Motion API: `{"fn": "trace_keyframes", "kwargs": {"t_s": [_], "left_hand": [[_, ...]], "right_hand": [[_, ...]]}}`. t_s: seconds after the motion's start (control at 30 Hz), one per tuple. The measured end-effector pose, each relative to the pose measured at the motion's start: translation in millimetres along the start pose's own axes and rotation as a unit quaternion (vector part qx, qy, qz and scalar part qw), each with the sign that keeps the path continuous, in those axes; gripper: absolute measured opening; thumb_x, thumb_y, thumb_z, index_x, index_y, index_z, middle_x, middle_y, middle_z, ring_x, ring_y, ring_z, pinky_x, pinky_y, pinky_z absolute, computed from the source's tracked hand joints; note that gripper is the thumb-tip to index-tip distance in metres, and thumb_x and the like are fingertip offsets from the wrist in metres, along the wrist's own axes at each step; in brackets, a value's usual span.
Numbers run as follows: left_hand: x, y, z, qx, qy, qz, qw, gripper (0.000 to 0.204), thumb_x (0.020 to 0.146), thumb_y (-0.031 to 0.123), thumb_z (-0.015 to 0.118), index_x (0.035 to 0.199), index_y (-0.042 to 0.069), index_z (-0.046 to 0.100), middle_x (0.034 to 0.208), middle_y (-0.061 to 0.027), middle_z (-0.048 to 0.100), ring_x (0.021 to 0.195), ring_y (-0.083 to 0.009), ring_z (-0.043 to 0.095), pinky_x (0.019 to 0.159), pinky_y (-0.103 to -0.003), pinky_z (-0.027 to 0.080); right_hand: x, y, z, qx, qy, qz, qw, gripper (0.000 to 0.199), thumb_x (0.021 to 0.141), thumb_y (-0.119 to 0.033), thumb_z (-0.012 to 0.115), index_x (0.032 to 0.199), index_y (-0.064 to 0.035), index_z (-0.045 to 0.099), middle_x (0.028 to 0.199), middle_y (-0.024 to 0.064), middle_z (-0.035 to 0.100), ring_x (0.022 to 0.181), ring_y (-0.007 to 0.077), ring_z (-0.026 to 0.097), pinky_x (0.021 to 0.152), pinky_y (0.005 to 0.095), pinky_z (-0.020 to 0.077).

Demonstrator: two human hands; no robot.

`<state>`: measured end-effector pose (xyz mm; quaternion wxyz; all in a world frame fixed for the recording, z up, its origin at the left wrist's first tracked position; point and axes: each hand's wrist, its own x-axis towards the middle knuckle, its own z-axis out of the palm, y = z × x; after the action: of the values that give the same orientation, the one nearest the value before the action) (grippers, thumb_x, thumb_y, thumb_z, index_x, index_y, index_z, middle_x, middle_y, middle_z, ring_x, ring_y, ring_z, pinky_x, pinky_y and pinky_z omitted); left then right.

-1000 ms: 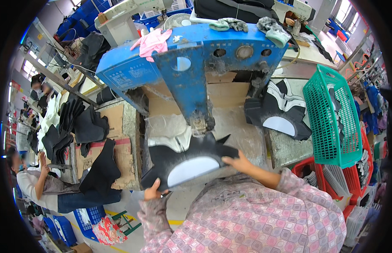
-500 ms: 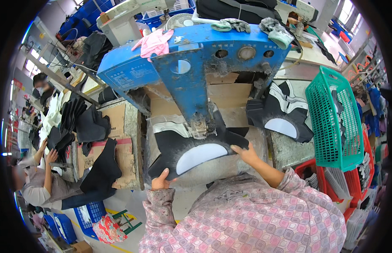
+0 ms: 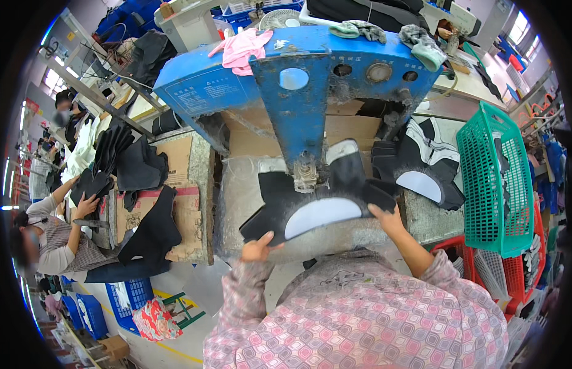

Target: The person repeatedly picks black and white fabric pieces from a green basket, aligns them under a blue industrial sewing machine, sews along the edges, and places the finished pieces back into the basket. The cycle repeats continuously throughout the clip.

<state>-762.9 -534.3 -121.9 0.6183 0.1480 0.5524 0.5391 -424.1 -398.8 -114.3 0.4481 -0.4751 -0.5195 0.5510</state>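
black cloth piece (image 3: pixel 347 184) at the blue machine (image 3: pixel 292 111)

the cloth spans below the machine's metal head (image 3: pixel 305 175), white half-moon patch (image 3: pixel 323 216) toward the person; the left hand (image 3: pixel 256 248) pinches its near left corner, the right hand (image 3: pixel 387 220) its right edge; contact with the head, i cannot tell; best, i judge, to keep it flat and evenly taut, fingers clear of the head; rightward, a green basket (image 3: pixel 478 178) holds dark pieces (image 3: pixel 502 157); a red basket (image 3: pixel 513 270) beside it, grayish ones.
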Motion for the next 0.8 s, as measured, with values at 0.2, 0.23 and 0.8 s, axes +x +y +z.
{"fn": "trace_keyframes", "kwargs": {"t_s": [0.2, 0.23, 0.8], "left_hand": [[1, 4, 13, -0.07, -0.015, -0.011, 0.997, 0.022, 0.075, -0.001, 0.055, 0.096, 0.005, 0.054, 0.094, -0.0098, 0.055, 0.084, -0.0218, 0.055, 0.066, -0.044, 0.05], [4, 5, 17, -0.133, 0.017, -0.017, 0.991, 0.016, 0.074, -0.003, 0.055, 0.064, 0.01, 0.053, 0.072, -0.006, 0.054, 0.069, -0.0192, 0.055, 0.067, -0.046, 0.05], [12, -25, 53, -0.115, -0.062, -0.081, 0.988, 0.026, 0.079, 0.001, 0.053, 0.055, 0.005, 0.042, 0.071, -0.0116, 0.056, 0.08, -0.0342, 0.059, 0.066, -0.035, 0.051]], "right_hand": [[1, -7, -3, -0.076, -0.103, -0.116, 0.985, 0.028, 0.074, -0.012, 0.062, 0.097, 0.0013, 0.054, 0.093, 0.0063, 0.057, 0.08, 0.0138, 0.055, 0.065, 0.0247, 0.046], [1, -8, -5, -0.022, -0.046, -0.009, 0.999, 0.026, 0.074, -0.012, 0.061, 0.095, 0.0019, 0.055, 0.092, 0.0063, 0.057, 0.078, 0.0135, 0.055, 0.063, 0.0253, 0.0463], [-14, -5, -47, -0.033, 0.046, 0.038, 0.998, 0.027, 0.072, -0.007, 0.06, 0.098, 0.003, 0.056, 0.095, 0.0067, 0.058, 0.086, 0.013, 0.053, 0.075, 0.0273, 0.0407]]}}
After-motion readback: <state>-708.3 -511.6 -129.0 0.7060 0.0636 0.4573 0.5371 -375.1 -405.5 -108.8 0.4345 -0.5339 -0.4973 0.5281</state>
